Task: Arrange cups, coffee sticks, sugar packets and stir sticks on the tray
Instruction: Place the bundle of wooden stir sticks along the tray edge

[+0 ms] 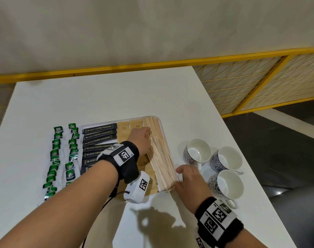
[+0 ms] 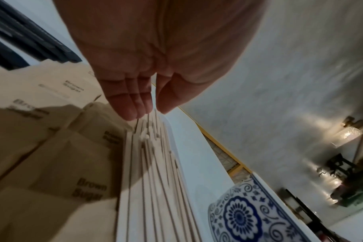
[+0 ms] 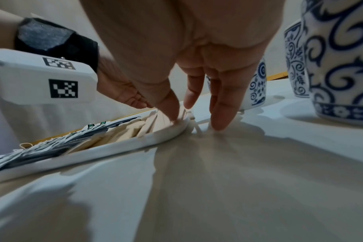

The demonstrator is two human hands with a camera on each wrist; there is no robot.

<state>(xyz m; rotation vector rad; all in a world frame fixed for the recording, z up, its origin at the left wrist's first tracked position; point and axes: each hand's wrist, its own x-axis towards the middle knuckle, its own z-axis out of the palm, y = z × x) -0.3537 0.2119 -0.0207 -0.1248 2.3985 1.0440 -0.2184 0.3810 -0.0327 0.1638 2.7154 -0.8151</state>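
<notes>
Coffee, sugar, sticks on tray; cups beside it, waiting. Straight fingers of both hands, probably squaring sticks, gripping nothing.

A white tray holds black coffee sticks at left, tan brown-sugar packets in the middle and pale wooden stir sticks along its right edge. Three blue-patterned white cups stand upright on the table just right of it.
</notes>
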